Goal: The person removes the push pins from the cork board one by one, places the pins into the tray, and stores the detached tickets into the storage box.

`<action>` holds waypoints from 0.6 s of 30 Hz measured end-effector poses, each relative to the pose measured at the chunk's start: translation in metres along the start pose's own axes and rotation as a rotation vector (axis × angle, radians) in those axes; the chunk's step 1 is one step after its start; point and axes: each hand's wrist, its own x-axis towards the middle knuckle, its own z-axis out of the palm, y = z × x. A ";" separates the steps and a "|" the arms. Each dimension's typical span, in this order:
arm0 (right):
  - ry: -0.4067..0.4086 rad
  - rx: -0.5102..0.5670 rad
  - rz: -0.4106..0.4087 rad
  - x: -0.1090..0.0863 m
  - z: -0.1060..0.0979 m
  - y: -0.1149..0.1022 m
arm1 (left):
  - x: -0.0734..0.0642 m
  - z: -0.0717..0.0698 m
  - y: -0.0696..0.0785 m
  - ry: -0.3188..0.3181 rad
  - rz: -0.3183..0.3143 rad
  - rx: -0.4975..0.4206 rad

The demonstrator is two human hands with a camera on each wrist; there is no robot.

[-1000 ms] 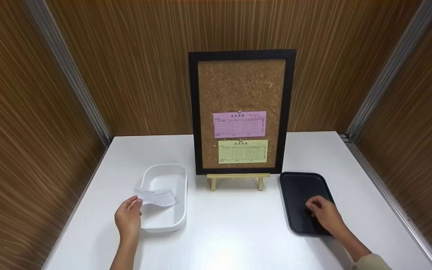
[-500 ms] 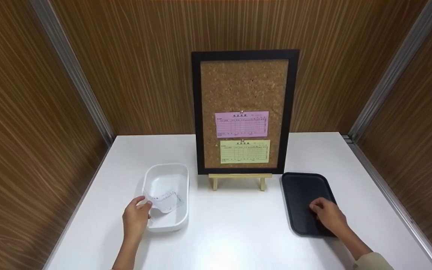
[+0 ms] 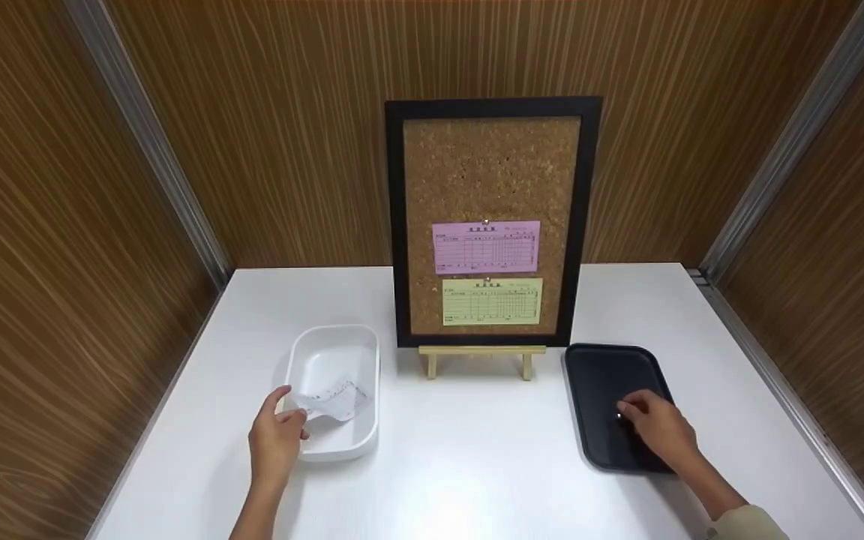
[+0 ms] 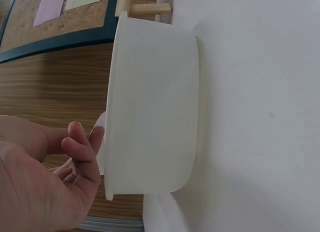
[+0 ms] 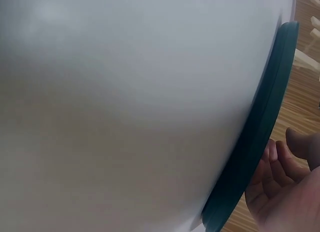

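My left hand is at the left side of the white bin, its index finger raised and its thumb at a white printed paper slip. The slip bends inside the bin, one end pinched at the fingers. In the left wrist view, the slip shows just past the fingertips and the bin's wall hides the rest. My right hand is above the black tray, thumb and index finger together around a small shiny metal pin.
A black-framed cork board stands on a small wooden easel at the back. Pinned low on it are a pink slip and a yellow slip. Wood-grain panels enclose the white table.
My left hand has moved slightly right, bringing the slip lower into the bin, where it now bends more. A shiny spot has appeared at my right fingertips; that hand has barely moved.
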 end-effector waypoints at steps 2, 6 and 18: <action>-0.002 0.012 -0.001 0.000 0.000 -0.001 | 0.000 0.003 -0.002 0.030 0.001 -0.032; -0.015 0.033 0.001 0.000 -0.001 -0.003 | 0.003 0.009 -0.004 0.106 -0.014 -0.114; -0.014 0.052 0.009 -0.001 -0.003 -0.004 | 0.002 0.021 -0.002 0.163 -0.017 -0.288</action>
